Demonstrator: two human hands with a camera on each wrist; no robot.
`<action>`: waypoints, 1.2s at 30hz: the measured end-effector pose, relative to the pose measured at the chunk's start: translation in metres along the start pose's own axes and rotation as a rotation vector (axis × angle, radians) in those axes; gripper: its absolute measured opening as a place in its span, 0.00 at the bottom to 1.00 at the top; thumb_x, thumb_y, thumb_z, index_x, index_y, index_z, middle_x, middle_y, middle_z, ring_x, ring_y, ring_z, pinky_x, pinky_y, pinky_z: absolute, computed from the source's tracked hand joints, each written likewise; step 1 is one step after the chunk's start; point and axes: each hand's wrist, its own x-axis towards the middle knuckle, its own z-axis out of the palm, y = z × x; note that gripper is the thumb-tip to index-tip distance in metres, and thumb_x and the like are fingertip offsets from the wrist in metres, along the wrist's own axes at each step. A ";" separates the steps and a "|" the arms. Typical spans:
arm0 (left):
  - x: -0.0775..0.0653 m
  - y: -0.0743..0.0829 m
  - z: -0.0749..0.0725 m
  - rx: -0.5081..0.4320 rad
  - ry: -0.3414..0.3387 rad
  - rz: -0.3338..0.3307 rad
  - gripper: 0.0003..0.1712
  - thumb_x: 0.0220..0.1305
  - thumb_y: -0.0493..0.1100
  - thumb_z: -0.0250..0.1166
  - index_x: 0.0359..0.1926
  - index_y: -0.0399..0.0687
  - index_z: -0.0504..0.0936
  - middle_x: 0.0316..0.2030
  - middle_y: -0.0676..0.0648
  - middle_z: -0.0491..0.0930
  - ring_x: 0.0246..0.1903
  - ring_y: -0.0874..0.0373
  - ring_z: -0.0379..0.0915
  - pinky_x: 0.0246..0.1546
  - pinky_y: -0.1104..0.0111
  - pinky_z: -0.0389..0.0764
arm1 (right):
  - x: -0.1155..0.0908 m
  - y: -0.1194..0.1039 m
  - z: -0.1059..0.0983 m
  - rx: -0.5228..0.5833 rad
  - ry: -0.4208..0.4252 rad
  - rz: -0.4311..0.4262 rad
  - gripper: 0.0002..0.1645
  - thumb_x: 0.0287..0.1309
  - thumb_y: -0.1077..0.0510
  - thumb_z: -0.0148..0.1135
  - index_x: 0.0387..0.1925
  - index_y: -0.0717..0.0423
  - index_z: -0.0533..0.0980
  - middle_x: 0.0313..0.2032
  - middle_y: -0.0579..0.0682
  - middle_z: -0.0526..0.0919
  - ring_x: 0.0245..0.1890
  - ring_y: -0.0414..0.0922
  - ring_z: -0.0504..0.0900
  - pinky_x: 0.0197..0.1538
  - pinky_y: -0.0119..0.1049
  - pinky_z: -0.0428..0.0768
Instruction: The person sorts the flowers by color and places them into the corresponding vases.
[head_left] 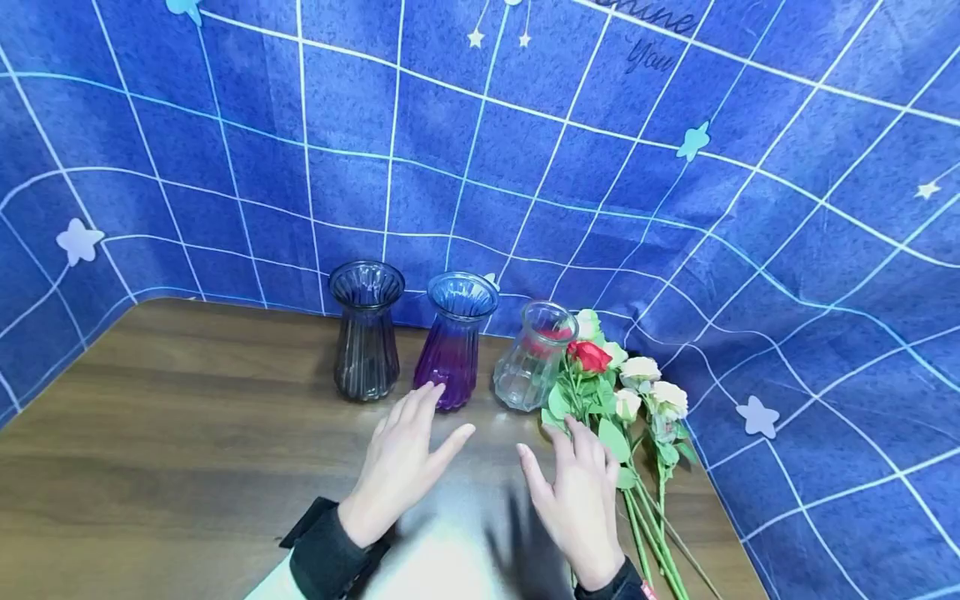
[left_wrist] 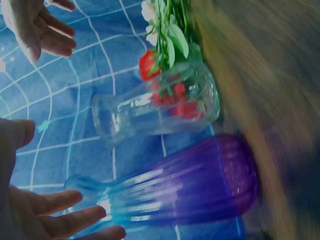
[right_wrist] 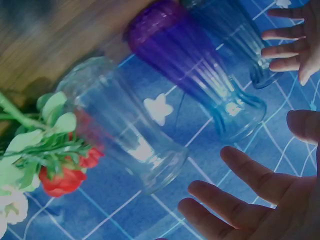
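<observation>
Three ribbed glass vases stand in a row near the back of the table: a smoky grey vase (head_left: 366,342), a blue-and-purple vase (head_left: 452,350) and a clear vase (head_left: 525,371). My left hand (head_left: 405,454) is in front of the blue-and-purple vase, fingers extended, holding nothing. In the head view its fingertips overlap that vase's base; contact cannot be told. My right hand (head_left: 581,487), also extended and holding nothing, is in front of the clear vase and beside the flowers. A red rose (head_left: 589,357) and several white roses (head_left: 669,400) lie right of the clear vase.
Green stems (head_left: 652,533) run toward the table's front right. A blue cloth backdrop (head_left: 480,150) with white lines and stars rises behind and beside the wooden table (head_left: 165,433). Red petals show through the clear vase.
</observation>
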 end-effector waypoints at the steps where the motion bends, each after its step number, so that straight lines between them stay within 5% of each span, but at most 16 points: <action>1: 0.003 0.002 0.003 -0.011 0.001 0.005 0.38 0.60 0.65 0.58 0.63 0.46 0.69 0.60 0.41 0.72 0.60 0.43 0.68 0.56 0.47 0.70 | 0.000 0.003 0.000 -0.002 0.009 0.001 0.23 0.52 0.42 0.64 0.45 0.53 0.79 0.54 0.59 0.76 0.54 0.56 0.72 0.55 0.55 0.63; 13: 0.044 0.020 0.026 -0.096 -0.026 0.055 0.38 0.60 0.65 0.57 0.62 0.46 0.69 0.58 0.44 0.74 0.56 0.46 0.71 0.52 0.51 0.75 | 0.005 0.034 -0.002 -0.058 0.076 -0.025 0.21 0.49 0.46 0.66 0.40 0.56 0.80 0.49 0.60 0.79 0.49 0.58 0.76 0.45 0.53 0.70; 25: 0.086 0.041 0.048 -0.260 -0.096 0.004 0.36 0.62 0.62 0.58 0.63 0.46 0.66 0.56 0.42 0.74 0.54 0.47 0.71 0.51 0.53 0.76 | 0.013 0.062 -0.007 -0.091 0.094 0.023 0.17 0.48 0.49 0.67 0.36 0.55 0.81 0.43 0.59 0.82 0.40 0.57 0.79 0.37 0.48 0.69; 36: 0.112 0.043 0.075 -0.313 -0.104 -0.005 0.37 0.60 0.59 0.61 0.62 0.40 0.66 0.56 0.38 0.73 0.56 0.44 0.70 0.53 0.51 0.75 | 0.013 0.070 -0.006 -0.100 0.086 0.036 0.16 0.49 0.50 0.66 0.37 0.57 0.81 0.41 0.58 0.83 0.38 0.56 0.80 0.36 0.48 0.70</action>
